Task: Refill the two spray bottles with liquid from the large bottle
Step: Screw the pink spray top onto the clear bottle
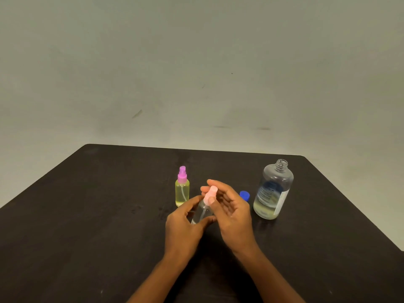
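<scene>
Left of the large bottle [273, 191], the left hand [183, 228] is gripping the tilted spray bottle [202, 213], the right hand [231, 215] pinching its cap [211, 193] on top.

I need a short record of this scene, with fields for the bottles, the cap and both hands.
held spray bottle: pale pink top, clear body, tilted
left hand: grips its body
right hand: pinches its top
standing spray bottle: purple top on, yellowish liquid, upright
large bottle: open, upright, partly full
blue cap: on the table, beside the large bottle
</scene>
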A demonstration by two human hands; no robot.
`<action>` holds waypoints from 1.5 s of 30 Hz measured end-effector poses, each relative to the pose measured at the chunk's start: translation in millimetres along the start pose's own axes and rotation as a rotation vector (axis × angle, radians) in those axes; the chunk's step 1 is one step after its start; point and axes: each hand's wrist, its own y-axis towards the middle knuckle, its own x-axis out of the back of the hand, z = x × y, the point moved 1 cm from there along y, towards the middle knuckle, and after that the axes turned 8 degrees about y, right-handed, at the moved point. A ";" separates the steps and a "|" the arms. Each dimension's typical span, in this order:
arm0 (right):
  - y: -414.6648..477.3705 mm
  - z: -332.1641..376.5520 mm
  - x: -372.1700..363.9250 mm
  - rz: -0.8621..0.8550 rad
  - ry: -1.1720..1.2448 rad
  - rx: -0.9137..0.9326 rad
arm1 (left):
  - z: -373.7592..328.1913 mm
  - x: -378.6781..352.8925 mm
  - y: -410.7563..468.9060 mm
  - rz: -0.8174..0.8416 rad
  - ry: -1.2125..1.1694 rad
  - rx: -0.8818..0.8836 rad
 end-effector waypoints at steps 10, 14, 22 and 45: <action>1.2 -5.6 3.5 -0.078 -0.072 -0.010 | 1.0 -4.9 -2.1 0.034 0.033 0.005; 2.0 -4.9 3.7 0.004 0.058 -0.016 | -1.4 0.0 0.1 0.023 0.003 -0.012; 2.4 -3.9 3.6 -0.059 -0.012 0.006 | -0.4 -0.5 -0.4 0.021 -0.009 0.000; 3.6 -5.5 5.9 -0.084 0.057 -0.057 | 5.7 -5.4 -1.4 0.050 0.042 -0.002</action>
